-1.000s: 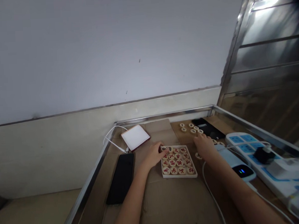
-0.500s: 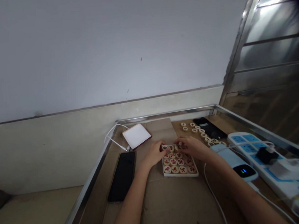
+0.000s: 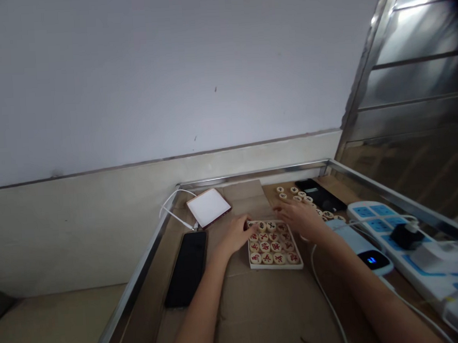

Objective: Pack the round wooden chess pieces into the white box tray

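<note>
A shallow white box (image 3: 276, 266) holds rows of round Chinese chess pieces (image 3: 276, 247), most with red characters and some in the far row with black ones. My left hand (image 3: 237, 234) grips the box at its far left corner, the thumb lying over a corner piece. Just beyond the far right corner is my right hand (image 3: 298, 218), fingers stretched out and apart, palm down. No piece shows in it. Several loose chess pieces (image 3: 280, 189) lie past it, some partly covered by the hand.
Left of my arm lies a black phone (image 3: 186, 270); a white-topped flat box (image 3: 209, 207) sits behind it. To the right are another dark phone (image 3: 319, 194), a light-blue device (image 3: 349, 239) with cables, and a power strip (image 3: 380, 225) with plugs. A metal rim (image 3: 252, 173) borders the cardboard-covered table.
My right hand has moved right and away from the far row of the box, uncovering pieces there. My left hand stays at the box's corner.
</note>
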{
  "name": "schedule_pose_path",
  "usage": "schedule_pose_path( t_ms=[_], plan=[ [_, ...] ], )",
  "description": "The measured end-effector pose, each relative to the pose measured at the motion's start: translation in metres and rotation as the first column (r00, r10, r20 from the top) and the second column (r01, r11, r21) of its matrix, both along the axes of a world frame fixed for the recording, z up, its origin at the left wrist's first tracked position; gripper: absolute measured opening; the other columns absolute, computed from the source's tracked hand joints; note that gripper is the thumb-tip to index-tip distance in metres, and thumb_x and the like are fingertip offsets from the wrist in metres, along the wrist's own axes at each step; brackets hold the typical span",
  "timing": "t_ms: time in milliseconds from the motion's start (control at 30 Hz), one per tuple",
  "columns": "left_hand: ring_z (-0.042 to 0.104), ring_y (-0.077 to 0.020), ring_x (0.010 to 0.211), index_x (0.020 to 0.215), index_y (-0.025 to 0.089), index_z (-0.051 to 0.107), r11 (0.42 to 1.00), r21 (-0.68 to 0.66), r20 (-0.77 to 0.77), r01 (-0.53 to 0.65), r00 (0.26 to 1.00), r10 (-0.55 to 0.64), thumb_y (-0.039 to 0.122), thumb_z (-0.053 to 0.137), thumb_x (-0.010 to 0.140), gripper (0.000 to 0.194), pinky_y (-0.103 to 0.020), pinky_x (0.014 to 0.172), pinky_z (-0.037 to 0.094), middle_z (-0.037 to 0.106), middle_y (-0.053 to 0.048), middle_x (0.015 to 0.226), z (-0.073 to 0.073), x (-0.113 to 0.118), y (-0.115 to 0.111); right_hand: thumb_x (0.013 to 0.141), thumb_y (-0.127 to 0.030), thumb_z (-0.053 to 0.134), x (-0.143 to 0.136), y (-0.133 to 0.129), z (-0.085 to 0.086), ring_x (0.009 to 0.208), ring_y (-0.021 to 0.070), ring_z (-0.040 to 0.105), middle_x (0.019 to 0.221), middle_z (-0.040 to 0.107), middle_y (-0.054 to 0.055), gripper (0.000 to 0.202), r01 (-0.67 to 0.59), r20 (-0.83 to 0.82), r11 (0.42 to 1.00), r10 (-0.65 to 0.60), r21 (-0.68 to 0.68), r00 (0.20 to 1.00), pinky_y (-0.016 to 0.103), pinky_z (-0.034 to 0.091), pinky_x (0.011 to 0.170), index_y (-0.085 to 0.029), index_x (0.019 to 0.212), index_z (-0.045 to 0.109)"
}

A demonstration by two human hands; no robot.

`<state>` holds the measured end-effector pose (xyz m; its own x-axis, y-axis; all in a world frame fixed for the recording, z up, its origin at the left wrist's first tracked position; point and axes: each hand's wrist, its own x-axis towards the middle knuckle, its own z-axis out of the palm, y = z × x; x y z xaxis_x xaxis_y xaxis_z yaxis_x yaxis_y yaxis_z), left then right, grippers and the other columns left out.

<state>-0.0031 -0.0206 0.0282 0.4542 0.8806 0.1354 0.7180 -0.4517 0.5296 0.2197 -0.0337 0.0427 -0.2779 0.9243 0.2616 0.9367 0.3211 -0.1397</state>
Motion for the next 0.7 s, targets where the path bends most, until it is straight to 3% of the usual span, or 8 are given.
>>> schedule_pose_path(
  t_ms=[100,200,333,433,533,700],
  plan=[
    [0.058,-0.019,0.088,0.091,0.019,0.058,1.0,-0.01,0.038,0.0,0.999,0.0,0.045,0.032,0.091,0.038,-0.029,0.077,0.042,0.065,-0.006,0.094,-0.001,-0.001,0.001,0.086,-0.013,0.039,0.012,-0.004,-0.012,0.105,0.0315,0.054,0.108,0.062,0.019,0.028,0.315,0.208,0.941,-0.335,0.126,0.919,0.049,0.038,0.085,-0.013,0.097,0.065],
    [0.058,-0.0189,0.089,0.086,0.018,0.058,0.999,-0.044,0.074,-0.015,0.997,0.018,0.04,0.023,0.093,0.042,-0.03,0.08,0.042,0.065,-0.006,0.093,-0.004,-0.004,0.006,0.082,-0.006,0.038,0.021,-0.006,-0.026,0.101,0.0349,0.057,0.112,0.058,0.026,0.031,0.465,0.314,0.872,-0.489,0.151,0.814,0.052,0.042,0.08,-0.008,0.098,0.064],
    [0.059,-0.0179,0.092,0.089,0.018,0.06,0.995,-0.097,0.16,0.031,0.987,-0.015,0.032,0.026,0.092,0.036,-0.028,0.083,0.043,0.066,-0.005,0.096,-0.007,-0.009,0.014,0.081,-0.002,0.035,0.023,-0.002,-0.028,0.085,0.0269,0.063,0.1,0.061,0.024,0.033,0.398,0.294,0.915,-0.4,0.068,0.868,0.038,0.046,0.071,-0.007,0.099,0.061],
    [0.059,-0.0166,0.095,0.092,0.018,0.061,0.993,-0.119,0.166,0.027,0.986,-0.007,0.027,0.033,0.089,0.029,-0.027,0.086,0.043,0.066,-0.004,0.1,-0.01,-0.01,0.018,0.081,-0.002,0.037,0.019,0.0,-0.02,0.087,0.0235,0.062,0.1,0.061,0.02,0.03,0.334,0.272,0.942,-0.325,0.014,0.906,0.032,0.045,0.071,-0.01,0.098,0.06],
    [0.059,-0.0152,0.096,0.094,0.017,0.061,0.992,-0.125,0.158,0.022,0.988,-0.002,0.023,0.035,0.088,0.027,-0.026,0.087,0.043,0.067,-0.004,0.102,-0.01,-0.011,0.019,0.085,-0.011,0.042,0.012,-0.002,-0.014,0.091,0.024,0.061,0.097,0.064,0.016,0.02,0.317,0.268,0.947,-0.296,-0.039,0.917,0.032,0.043,0.075,-0.012,0.093,0.061],
    [0.059,-0.0159,0.095,0.093,0.017,0.062,0.992,-0.126,0.158,0.007,0.987,0.013,0.021,0.037,0.087,0.026,-0.025,0.087,0.043,0.067,-0.005,0.102,-0.008,-0.011,0.017,0.086,-0.023,0.045,0.005,-0.004,-0.009,0.096,0.0279,0.059,0.101,0.064,0.015,0.021,0.322,0.226,0.947,-0.311,-0.012,0.923,0.039,0.04,0.08,-0.014,0.096,0.061]
  ],
)
